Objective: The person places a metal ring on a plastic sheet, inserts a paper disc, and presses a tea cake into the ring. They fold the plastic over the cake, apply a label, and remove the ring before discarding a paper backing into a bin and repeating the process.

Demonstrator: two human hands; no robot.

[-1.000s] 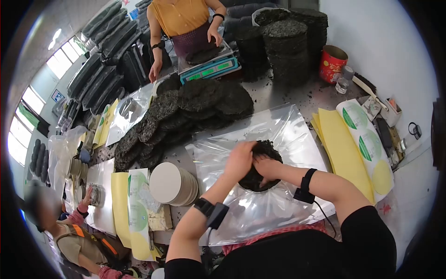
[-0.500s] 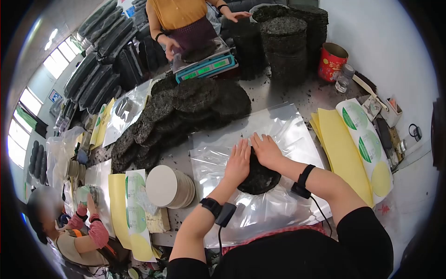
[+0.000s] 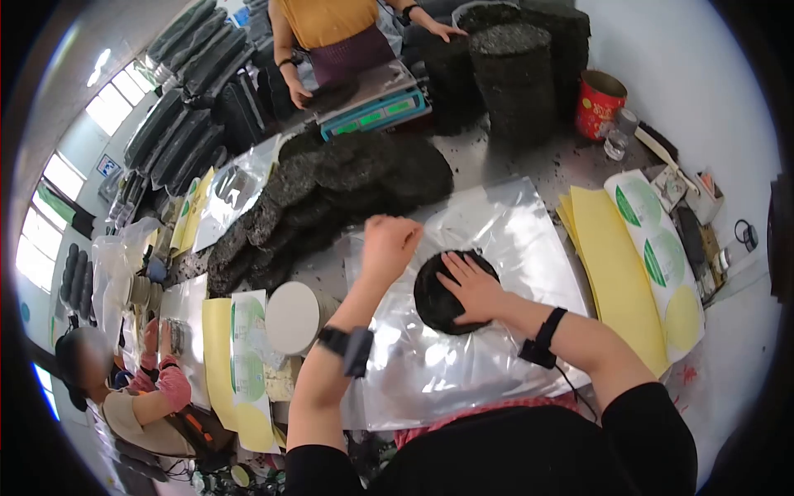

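1. Clear plastic bag (image 3: 504, 223) lies flat on table, front ctr.
2. Pile of dark cakes (image 3: 347, 182) just behind bag.
3. Dark round cake (image 3: 430, 293) sits on bag, mid.
4. R hand (image 3: 473, 285) flat on cake, fingers spread, gripping nothing.
5. L hand (image 3: 389, 244) raised over bag's far-left edge, fingers curled; can't tell if holding anything.

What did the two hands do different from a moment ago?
The left hand came off the dark round pressed cake and moved up and left. The right hand stayed flat on it, and the cake stayed on the clear plastic bag.
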